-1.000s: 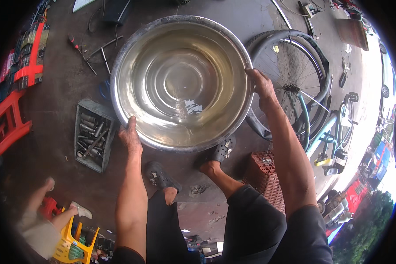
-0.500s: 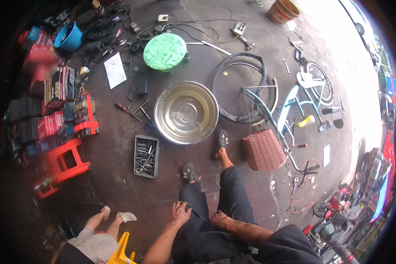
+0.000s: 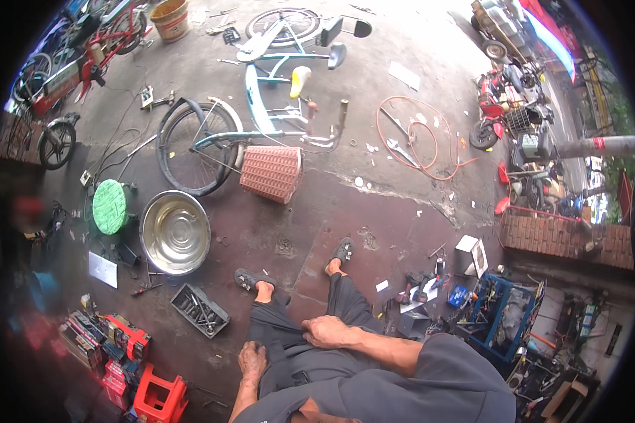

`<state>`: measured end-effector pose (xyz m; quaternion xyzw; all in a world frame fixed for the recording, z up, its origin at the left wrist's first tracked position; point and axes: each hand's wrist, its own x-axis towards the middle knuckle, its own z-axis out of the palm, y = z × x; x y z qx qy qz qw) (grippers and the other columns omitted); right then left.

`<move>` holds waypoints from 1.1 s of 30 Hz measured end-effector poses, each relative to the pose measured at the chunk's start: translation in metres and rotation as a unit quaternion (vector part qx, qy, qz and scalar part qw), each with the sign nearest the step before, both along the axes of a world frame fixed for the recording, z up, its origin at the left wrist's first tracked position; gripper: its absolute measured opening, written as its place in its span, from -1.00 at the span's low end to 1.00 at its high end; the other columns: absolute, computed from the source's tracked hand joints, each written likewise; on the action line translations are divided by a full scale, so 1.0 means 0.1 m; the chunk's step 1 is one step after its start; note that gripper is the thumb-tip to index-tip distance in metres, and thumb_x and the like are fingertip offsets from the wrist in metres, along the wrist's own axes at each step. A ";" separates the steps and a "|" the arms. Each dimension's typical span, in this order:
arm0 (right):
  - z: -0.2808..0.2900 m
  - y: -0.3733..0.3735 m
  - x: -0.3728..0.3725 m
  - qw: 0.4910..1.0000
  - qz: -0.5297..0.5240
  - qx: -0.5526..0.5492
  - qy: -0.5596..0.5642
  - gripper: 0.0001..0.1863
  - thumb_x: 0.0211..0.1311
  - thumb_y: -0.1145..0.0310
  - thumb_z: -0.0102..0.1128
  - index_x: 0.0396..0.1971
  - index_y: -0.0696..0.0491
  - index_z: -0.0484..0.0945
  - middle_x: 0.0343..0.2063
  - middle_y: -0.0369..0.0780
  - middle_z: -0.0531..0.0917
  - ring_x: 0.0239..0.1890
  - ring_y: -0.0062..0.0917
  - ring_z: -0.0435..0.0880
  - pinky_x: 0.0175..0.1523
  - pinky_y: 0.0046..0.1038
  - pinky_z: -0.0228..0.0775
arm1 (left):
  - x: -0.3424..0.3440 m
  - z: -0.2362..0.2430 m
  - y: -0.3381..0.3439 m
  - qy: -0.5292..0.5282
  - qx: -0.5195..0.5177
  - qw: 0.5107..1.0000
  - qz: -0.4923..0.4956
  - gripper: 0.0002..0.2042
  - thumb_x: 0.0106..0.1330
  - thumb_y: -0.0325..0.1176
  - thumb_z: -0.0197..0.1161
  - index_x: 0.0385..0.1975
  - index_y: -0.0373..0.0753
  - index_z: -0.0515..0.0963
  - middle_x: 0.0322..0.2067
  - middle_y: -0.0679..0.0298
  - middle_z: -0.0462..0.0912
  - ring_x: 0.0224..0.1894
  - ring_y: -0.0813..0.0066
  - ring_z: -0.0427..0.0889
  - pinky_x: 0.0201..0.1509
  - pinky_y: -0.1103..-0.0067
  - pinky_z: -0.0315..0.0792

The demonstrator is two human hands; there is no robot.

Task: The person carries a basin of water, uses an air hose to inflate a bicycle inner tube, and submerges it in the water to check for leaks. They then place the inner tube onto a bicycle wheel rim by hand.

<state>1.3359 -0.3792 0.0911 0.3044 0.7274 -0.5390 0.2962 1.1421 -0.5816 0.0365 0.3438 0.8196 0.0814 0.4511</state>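
My left hand lies on my left thigh, back upward, fingers resting on the dark cloth and nothing seen in it. Over my right thigh, my right hand is curled closed, its palm side hidden, with no object showing. Ahead of my feet stands a wide metal basin, its bottom showing rings. Nearer to me is a grey tray of sockets and metal tools. A light-blue bicycle lies on its side beyond, with a reddish-brown woven basket at its front and a dark tyre around the wheel.
A green-covered round stool stands left of the basin. A red plastic stool and battery boxes crowd the lower left. An orange hose coils near a wrench. At right are a blue metal frame and parked motorbikes.
The view has turned right, so basin, bicycle and tray sit further left. My right hand has shifted inward across my right thigh. The other person and yellow stool are out of view.
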 end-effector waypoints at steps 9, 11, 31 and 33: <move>0.17 0.51 2.12 0.964 -0.261 -0.031 0.039 -0.62 0.26 0.25 0.00 -0.05 0.19 0.49 -0.18 0.05 0.63 -0.05 -0.07 0.58 0.04 -0.13 0.40 | 0.99 0.74 1.61 -0.308 -0.219 0.925 0.040 -0.75 0.12 -0.32 0.30 -0.31 -0.39 0.60 -0.49 0.34 0.58 -0.44 0.55 0.47 -0.35 0.59 0.36; 0.31 0.71 2.46 0.951 -0.304 -0.043 0.025 -0.61 0.25 0.24 0.00 -0.05 0.19 0.50 -0.16 0.06 0.63 -0.04 -0.07 0.58 0.04 -0.15 0.41 | 1.22 0.89 2.09 -0.316 -0.198 0.928 0.005 -0.75 0.14 -0.30 0.29 -0.31 -0.36 0.60 -0.50 0.35 0.57 -0.47 0.55 0.46 -0.37 0.61 0.33; -0.43 3.40 4.69 0.846 -0.496 0.174 -0.086 -0.66 0.19 0.16 0.13 -0.15 0.08 0.57 -0.15 -0.11 0.60 0.04 -0.20 0.49 0.13 -0.15 0.28 | 2.85 1.13 6.38 -0.454 -0.371 0.808 -0.056 -0.81 0.15 -0.36 0.35 -0.38 -0.35 0.56 -0.60 0.39 0.49 -0.58 0.62 0.41 -0.53 0.70 0.20; -0.35 3.60 4.86 0.914 -0.371 0.139 -0.081 -0.71 0.19 0.19 0.12 -0.18 0.05 0.58 -0.24 -0.16 0.62 0.00 -0.21 0.50 0.14 -0.14 0.26 | 3.07 1.17 6.58 -0.433 -0.407 0.803 -0.046 -0.83 0.15 -0.39 0.33 -0.37 -0.36 0.56 -0.60 0.36 0.50 -0.59 0.62 0.42 -0.53 0.69 0.21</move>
